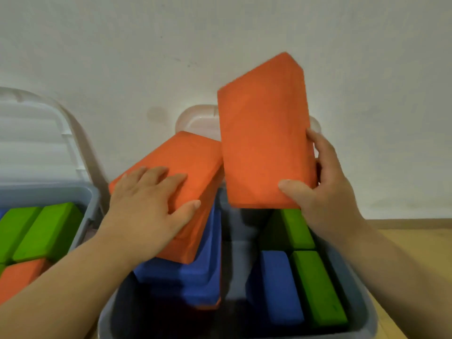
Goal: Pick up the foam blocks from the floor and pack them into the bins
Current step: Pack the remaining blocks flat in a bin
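Note:
My left hand grips a tilted orange foam block, fingers spread on its top face and thumb on its side, over the left half of the grey bin. My right hand holds a second orange block upright above the bin's middle, thumb on the front face and fingers round the right edge. Inside the bin stand blue blocks on the left, another blue block and two green blocks on the right.
A second grey bin at the left holds green blocks and an orange one; its clear lid leans on the white wall. Another clear lid stands behind the near bin. Wooden floor shows at the right.

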The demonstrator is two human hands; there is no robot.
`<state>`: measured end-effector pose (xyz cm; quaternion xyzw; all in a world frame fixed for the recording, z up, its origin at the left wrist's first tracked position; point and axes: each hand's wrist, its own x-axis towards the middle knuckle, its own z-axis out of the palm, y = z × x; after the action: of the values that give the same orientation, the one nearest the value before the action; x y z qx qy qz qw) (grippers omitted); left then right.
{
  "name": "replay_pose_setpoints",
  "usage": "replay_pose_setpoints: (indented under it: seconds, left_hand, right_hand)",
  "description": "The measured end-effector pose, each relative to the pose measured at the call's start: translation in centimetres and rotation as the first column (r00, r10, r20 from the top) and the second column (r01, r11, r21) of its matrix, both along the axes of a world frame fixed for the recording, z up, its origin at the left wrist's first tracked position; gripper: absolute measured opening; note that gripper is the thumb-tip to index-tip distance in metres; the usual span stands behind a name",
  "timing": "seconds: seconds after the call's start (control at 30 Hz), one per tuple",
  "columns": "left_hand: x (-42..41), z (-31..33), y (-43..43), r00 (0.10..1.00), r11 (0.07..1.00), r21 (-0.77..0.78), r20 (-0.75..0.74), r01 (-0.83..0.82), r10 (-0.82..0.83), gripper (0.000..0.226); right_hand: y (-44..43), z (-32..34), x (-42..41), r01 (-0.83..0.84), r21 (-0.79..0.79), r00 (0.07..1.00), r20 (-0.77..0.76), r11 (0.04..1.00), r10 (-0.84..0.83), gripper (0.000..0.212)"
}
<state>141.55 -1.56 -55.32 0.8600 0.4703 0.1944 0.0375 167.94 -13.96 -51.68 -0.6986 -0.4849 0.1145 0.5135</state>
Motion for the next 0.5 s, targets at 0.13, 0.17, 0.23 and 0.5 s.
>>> replay_pose_setpoints:
  seconds: [0.13,0.17,0.23,0.5]
  left_hand:
    - [0.3,0.0,0.0,0.994,0.999,-0.015,-0.103,-0.037,0.035,0.083]
    - [0.4,0.2,-0.2,0.993,0.999,-0.023,-0.11,-0.041,0.039,0.083]
    - [0.5,0.5,-0.4,0.99,0.998,-0.05,-0.134,-0.049,0.042,0.084]
    - [0.7,0.5,-0.6,0.992,0.998,-0.052,-0.117,-0.043,0.037,0.088]
  right_hand:
    - [-1.2,-3.1,0.9,0.016,-0.217,1.0,0.004,0.976,-0.016,0.089]
    - [-1.3,-3.6,1.0,0.018,-0.231,1.0,-0.011,0.973,-0.021,0.086]
    - [-2.0,-4.2,1.2,0.055,-0.266,0.998,0.013,0.962,-0.053,0.085]
    - [-3.7,-8.4,-0.4,0.029,-0.801,0.985,0.125,0.598,0.119,0.093]
